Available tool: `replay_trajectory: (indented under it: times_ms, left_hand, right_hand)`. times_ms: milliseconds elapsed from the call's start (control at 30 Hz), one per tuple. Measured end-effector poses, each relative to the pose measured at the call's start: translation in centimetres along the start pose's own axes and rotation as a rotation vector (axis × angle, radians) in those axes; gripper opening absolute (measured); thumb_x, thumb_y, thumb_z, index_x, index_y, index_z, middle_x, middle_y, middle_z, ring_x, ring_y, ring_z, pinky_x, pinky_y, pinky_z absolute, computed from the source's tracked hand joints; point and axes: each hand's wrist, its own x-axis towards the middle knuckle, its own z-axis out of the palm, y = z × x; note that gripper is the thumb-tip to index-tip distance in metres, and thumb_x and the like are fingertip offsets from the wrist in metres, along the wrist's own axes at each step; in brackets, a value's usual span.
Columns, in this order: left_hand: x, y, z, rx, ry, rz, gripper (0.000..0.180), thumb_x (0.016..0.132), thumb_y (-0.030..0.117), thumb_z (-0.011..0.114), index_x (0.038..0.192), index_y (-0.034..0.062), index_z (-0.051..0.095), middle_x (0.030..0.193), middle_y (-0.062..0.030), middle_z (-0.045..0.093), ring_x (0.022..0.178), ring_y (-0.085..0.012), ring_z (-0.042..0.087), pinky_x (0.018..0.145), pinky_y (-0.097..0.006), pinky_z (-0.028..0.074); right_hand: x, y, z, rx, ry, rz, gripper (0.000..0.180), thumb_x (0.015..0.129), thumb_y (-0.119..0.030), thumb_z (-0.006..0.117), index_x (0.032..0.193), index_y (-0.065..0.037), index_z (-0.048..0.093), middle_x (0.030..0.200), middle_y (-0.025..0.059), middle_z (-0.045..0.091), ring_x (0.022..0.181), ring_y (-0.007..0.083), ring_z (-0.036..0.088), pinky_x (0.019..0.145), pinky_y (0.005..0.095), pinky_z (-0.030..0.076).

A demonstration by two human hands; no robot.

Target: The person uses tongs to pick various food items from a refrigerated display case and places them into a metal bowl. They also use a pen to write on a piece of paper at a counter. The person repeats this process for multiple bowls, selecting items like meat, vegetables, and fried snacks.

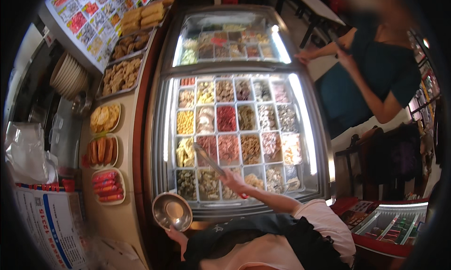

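Observation:
My left hand (176,235) grips the rim of a shiny metal bowl (160,212), held at the near left corner of a lit display case (155,143). Nothing shows inside the bowl. My right hand (233,181) is closed around metal tongs (210,160), reaching over the case's compartments. The tips of the tongs hang by the border between pale yellow pieces (185,152) and pink meat slices (206,145); whether they touch any food I cannot tell. Around them lie several trays, among them dark red meat (226,118) and brown pieces (250,149).
Along the left counter (129,185) stand wrapped red sausages (107,185), a dish of hot dogs (103,150) and fried snacks (121,76). Stacked bowls (69,76) are farther left. Another person (371,82) stands at the case's right side. A small red-framed cooler (392,227) is at lower right.

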Motion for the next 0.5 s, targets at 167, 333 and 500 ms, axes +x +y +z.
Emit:
replay_trajectory:
  times_ms: [167, 333, 500]
  left_hand:
    - [-0.3, 0.3, -0.3, 0.106, 0.003, 0.0, 0.042, 0.077, 0.014, 0.041, 0.112, -0.0084, 0.043, 0.104, -0.0232, 0.051, 0.09, -0.0303, 0.051, 0.077, -0.035, 0.04]
    - [0.8, -1.3, -0.9, 0.085, -0.063, 0.109, 0.044, 0.077, 0.014, 0.041, 0.113, -0.0096, 0.041, 0.107, -0.0245, 0.049, 0.095, -0.0319, 0.049, 0.081, -0.036, 0.038]
    - [-0.9, 0.4, 0.5, 0.022, -0.048, 0.18, 0.045, 0.077, 0.013, 0.042, 0.116, -0.0086, 0.039, 0.111, -0.0227, 0.047, 0.097, -0.0314, 0.048, 0.083, -0.035, 0.037]
  right_hand:
    - [-6.4, -16.2, -2.9, 0.302, 0.026, -0.816, 0.032, 0.076, -0.022, 0.058, 0.098, -0.004, 0.043, 0.073, 0.0135, 0.056, 0.063, 0.0268, 0.057, 0.053, 0.0347, 0.044]
    - [-9.1, -17.8, -2.7, 0.239, 0.038, -0.939, 0.031, 0.076, -0.024, 0.058, 0.095, -0.004, 0.044, 0.068, 0.0123, 0.052, 0.063, 0.0304, 0.054, 0.052, 0.0358, 0.04]
    - [-11.6, -9.1, -3.1, 0.252, 0.146, -0.494, 0.028, 0.08, -0.027, 0.054, 0.093, -0.003, 0.047, 0.057, 0.0092, 0.046, 0.05, 0.0231, 0.049, 0.048, 0.0347, 0.039]
